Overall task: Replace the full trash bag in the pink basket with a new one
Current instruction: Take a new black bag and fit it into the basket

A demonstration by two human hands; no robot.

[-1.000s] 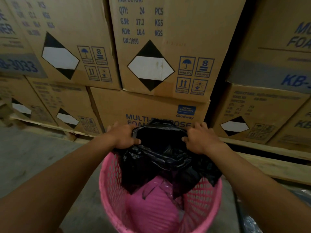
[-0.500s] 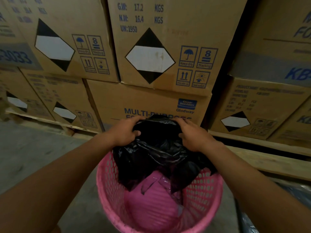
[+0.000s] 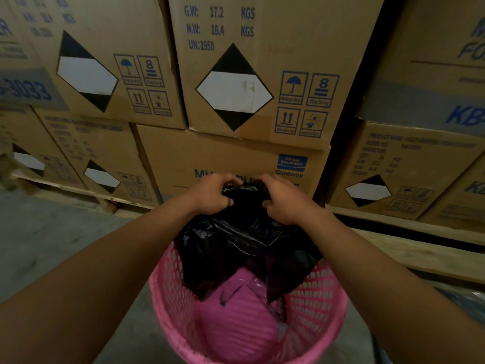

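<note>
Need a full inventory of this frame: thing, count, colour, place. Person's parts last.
black trash bag: one, black, held above the basket, lower end hanging into it
pink basket: one, pink mesh, on the floor, bottom centre
cardboard boxes: several, brown with blue print, stacked behind the basket
wooden pallets: pale wood, under the boxes
floor: grey concrete, left
left hand: one, fingers gripping the bag's top
right hand: one, fingers gripping the bag's top

Stacked cardboard boxes (image 3: 236, 101) wall off the far side, just behind the pink basket (image 3: 315, 298). Open concrete floor (image 3: 52, 245) lies left; a wooden pallet edge (image 3: 420, 248) blocks the right.
</note>
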